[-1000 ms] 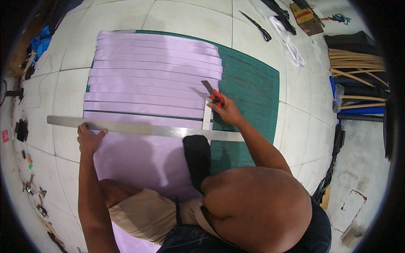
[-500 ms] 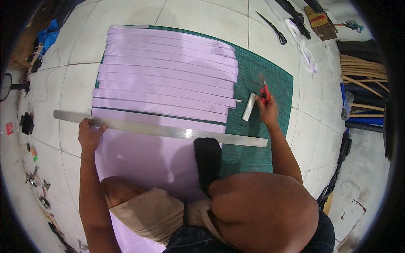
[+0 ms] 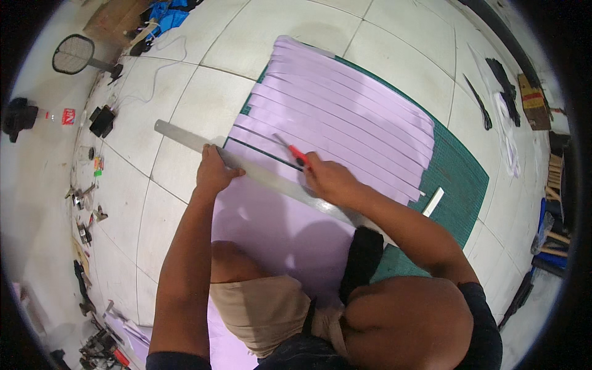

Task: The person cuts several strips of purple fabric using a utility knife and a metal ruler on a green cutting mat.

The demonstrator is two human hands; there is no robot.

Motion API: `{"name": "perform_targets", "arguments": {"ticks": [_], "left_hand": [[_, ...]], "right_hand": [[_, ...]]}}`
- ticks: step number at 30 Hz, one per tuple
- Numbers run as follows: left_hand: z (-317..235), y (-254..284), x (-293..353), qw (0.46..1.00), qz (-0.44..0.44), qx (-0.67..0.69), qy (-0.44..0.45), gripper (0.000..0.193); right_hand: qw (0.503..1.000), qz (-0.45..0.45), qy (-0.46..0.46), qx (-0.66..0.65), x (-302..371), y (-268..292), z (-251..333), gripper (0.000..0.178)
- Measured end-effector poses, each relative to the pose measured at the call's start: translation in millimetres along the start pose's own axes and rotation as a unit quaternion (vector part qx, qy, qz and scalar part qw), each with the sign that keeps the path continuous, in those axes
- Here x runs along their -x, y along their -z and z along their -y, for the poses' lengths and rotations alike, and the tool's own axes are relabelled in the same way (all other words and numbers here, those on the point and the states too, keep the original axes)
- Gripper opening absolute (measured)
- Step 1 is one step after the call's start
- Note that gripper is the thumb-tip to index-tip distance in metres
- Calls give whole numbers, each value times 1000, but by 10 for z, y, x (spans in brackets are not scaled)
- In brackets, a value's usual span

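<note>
My left hand (image 3: 217, 171) holds down a long steel ruler (image 3: 271, 179), its fingers and spread thumb at the ruler's left part. The ruler slants across a sheet of lilac fabric (image 3: 277, 216). In my closed right hand (image 3: 330, 179) is a red utility knife (image 3: 298, 155), its blade pointing up and left above the cut strips. Beyond the ruler lie several lilac strips (image 3: 351, 105), side by side. A green cutting mat (image 3: 459, 179) shows under the fabric, with a dark line of it between strip and sheet. My black-socked foot (image 3: 362, 253) rests by the ruler's right part.
A small white block (image 3: 433, 201) lies on the mat at the right. Black scissors (image 3: 480, 105) and a cardboard box (image 3: 534, 102) are at the far right. Along the left wall are a racket (image 3: 74, 54), a black object (image 3: 102, 121) and small metal parts (image 3: 83, 231).
My right hand has brought the knife from beside the white block leftward over the strips. The view has turned and shifted left; my left hand stays on the ruler.
</note>
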State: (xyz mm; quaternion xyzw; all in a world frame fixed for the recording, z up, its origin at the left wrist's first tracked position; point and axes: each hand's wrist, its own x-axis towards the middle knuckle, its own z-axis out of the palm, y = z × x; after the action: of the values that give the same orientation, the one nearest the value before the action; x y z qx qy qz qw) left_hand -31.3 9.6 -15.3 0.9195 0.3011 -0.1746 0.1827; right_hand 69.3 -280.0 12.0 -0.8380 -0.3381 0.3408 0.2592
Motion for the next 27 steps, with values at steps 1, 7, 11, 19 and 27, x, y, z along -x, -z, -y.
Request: {"name": "perform_targets", "arguments": {"ticks": [1, 7, 11, 19, 27], "left_hand": [[55, -7, 15, 1000, 1, 4, -3, 112], [-19, 36, 71, 1000, -6, 4, 10, 117], [-46, 43, 69, 1000, -4, -10, 15, 118], [-31, 102, 74, 999, 20, 25, -9, 103], [-38, 129, 111, 993, 19, -109, -42, 89]], "right_hand": [[999, 17, 5, 44, -145, -88, 195, 29], [995, 20, 65, 78, -666, -488, 654, 24], [989, -31, 108, 98, -799, -637, 673, 20], [987, -46, 111, 104, -821, -648, 731, 17], [992, 95, 4, 86, -621, -286, 906, 26]]}}
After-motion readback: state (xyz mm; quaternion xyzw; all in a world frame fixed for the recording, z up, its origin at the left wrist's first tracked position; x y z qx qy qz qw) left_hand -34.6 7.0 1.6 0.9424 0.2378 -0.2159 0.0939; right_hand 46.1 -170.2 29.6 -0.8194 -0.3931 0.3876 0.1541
